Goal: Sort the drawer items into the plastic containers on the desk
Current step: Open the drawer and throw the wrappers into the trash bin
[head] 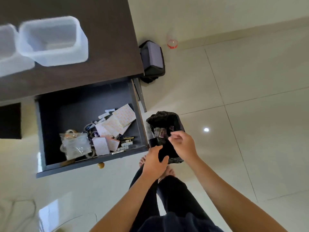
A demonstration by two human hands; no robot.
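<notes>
Dark brown worktop [103,52], upper left: two clear plastic containers [53,40] are set on it side by side, touching, one cut off by the frame's left edge. On the pale tiled floor [242,97] a dark bag [153,61] is seen beside the worktop's corner, a clear bottle with red label [172,42] near the wall, and a black-lined bin [164,131] just beside the open drawer [90,164].

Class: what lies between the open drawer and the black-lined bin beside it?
In the head view, only a strip of bare cream floor tile separates the dark open drawer from the black-bag-lined bin.
</notes>
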